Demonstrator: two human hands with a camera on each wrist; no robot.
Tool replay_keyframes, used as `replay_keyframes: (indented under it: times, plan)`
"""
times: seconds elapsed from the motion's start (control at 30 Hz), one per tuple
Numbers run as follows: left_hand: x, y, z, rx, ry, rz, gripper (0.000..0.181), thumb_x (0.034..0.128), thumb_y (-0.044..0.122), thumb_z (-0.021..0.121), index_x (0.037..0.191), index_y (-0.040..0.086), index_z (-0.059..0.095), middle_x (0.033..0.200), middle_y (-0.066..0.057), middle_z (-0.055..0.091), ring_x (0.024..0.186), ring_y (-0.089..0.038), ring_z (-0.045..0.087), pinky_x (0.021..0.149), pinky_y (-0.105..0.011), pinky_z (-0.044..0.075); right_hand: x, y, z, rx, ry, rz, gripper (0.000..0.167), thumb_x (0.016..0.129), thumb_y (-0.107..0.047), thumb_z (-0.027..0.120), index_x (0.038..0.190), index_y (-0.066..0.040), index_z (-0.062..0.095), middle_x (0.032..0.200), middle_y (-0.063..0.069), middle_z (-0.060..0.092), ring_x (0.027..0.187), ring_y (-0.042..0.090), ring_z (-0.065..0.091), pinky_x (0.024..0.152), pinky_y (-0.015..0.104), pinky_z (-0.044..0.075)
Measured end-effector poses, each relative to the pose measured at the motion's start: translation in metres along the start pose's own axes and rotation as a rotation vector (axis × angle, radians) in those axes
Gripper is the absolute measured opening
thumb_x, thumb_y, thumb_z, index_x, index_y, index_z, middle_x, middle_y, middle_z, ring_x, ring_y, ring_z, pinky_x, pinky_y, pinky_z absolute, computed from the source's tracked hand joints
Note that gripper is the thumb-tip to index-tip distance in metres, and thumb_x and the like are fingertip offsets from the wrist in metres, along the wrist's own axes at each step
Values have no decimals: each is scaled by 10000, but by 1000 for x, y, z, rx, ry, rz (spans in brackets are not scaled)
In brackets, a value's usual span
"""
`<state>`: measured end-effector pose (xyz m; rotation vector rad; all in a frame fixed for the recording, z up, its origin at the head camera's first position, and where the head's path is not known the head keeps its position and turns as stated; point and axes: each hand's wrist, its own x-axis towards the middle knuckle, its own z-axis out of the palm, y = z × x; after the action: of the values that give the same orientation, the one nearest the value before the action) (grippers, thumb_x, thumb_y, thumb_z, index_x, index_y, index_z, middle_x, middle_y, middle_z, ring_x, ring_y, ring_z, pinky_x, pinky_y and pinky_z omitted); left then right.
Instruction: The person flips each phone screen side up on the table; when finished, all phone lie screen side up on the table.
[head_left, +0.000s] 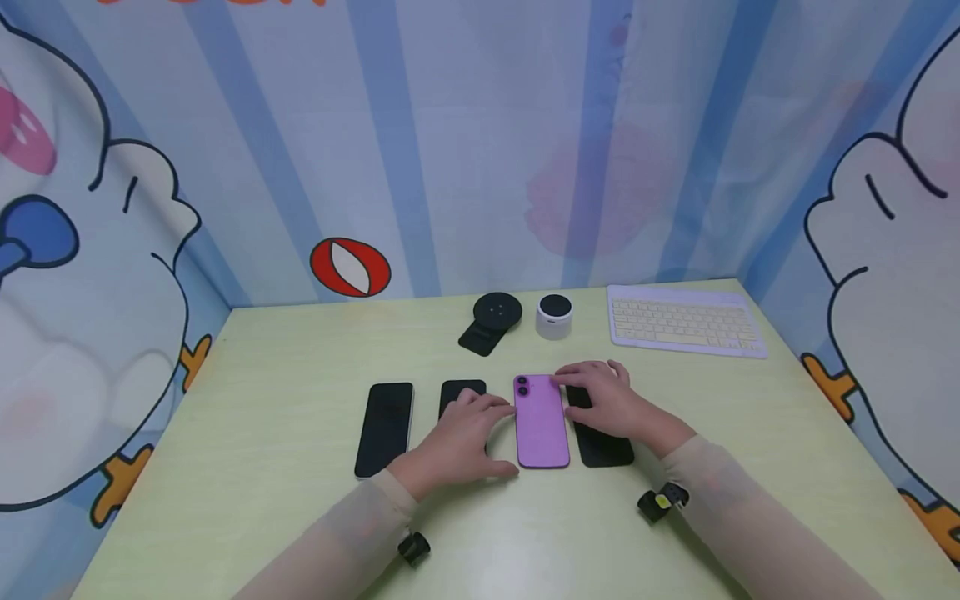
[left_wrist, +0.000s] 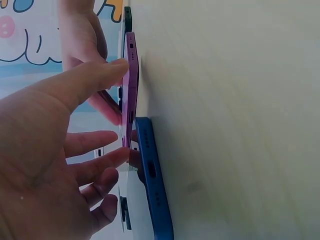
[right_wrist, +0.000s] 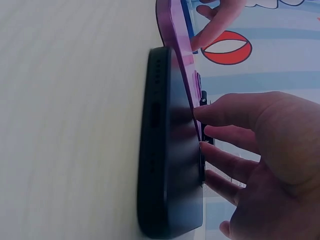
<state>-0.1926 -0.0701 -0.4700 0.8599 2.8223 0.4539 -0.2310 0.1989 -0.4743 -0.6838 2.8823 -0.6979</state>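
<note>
A purple phone (head_left: 542, 429) lies back up, camera at its top left. My left hand (head_left: 459, 442) has its fingertips at the phone's left edge and its thumb by the lower left corner. At the upper right corner and right edge are the fingers and thumb of my right hand (head_left: 615, 404). Beneath the left hand is a dark phone (head_left: 462, 388), partly hidden; its blue side (left_wrist: 157, 185) shows in the left wrist view. Another dark phone (right_wrist: 182, 175) lies under the right hand in the right wrist view. Both hands have loosely bent, spread fingers.
A third dark phone (head_left: 384, 429) lies farthest left. Behind the phones are a black round-topped stand (head_left: 497, 312), a small white cylinder with a black top (head_left: 553, 321) and a white keyboard (head_left: 682, 321). A patterned curtain (head_left: 480, 150) stands behind the table (head_left: 262, 400).
</note>
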Motion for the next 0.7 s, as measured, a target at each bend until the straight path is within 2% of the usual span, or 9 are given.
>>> replay_keyframes:
  times: [0.37, 0.7]
  plan:
    - [11, 8, 2, 81, -1, 12, 799, 776, 580, 839, 1429, 176, 619, 1476, -24, 579, 1195, -219, 452, 986, -390, 430, 3, 2, -2, -19, -30, -4, 538, 918, -209, 767, 1421, -77, 628, 1469, 151, 584, 1423, 405, 442, 1149, 760, 100]
    - [14, 13, 0, 125, 22, 3, 777, 752, 556, 862, 1387, 161, 651, 1425, -33, 608, 1180, -227, 466, 949, -374, 442, 5, 0, -1, 8, -2, -12, 540, 886, -177, 796, 1391, -51, 650, 1444, 157, 596, 1408, 400, 457, 1129, 753, 197]
